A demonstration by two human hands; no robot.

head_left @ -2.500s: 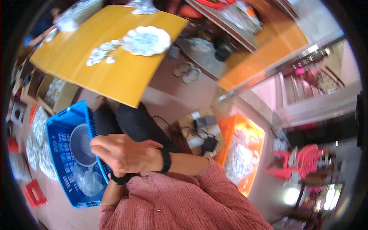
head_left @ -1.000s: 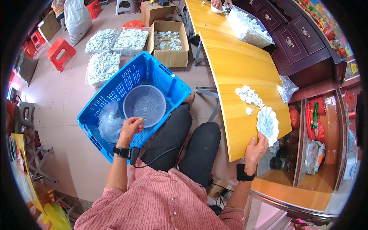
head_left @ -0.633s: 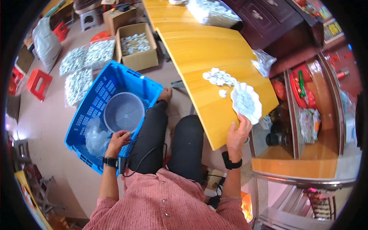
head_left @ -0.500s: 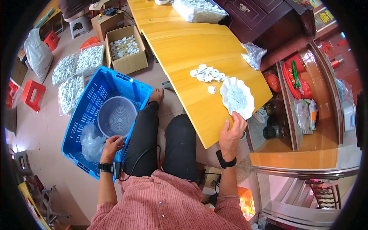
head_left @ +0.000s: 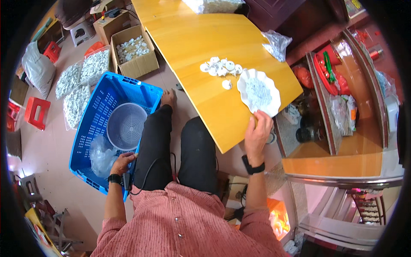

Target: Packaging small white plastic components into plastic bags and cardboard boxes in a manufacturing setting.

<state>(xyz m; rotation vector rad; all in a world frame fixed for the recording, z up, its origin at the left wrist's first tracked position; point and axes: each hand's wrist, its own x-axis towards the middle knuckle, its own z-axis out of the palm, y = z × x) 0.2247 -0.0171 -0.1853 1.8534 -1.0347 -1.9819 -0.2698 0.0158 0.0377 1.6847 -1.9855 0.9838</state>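
My left hand [head_left: 123, 163] is over the near right rim of a blue plastic crate [head_left: 95, 103], fingers drawn together. Whatever is at its fingertips is too small to make out. Inside the crate sit a translucent round basket [head_left: 126, 127] and a crumpled clear plastic bag [head_left: 101, 155]. At the yellow table [head_left: 201, 40], the fingers of my right hand [head_left: 258, 133] touch the near rim of a white scalloped dish [head_left: 274, 99], thumb apart from them. Small pale pieces [head_left: 258, 94] fill the dish. Left of it lie several round white parts [head_left: 220, 67], one of them apart.
An open cardboard box [head_left: 143, 64] with white parts stands beyond the crate, beside clear trays [head_left: 76, 107] full of similar pieces. A red stool [head_left: 37, 113] and a white sack [head_left: 38, 68] are farther left. Shelves [head_left: 321, 103] border the table's right side.
The whole view has shifted, so the table and dish appear farther left and up. My right hand stays at the dish's rim. My left hand stays by the crate's rim, fingers still together.
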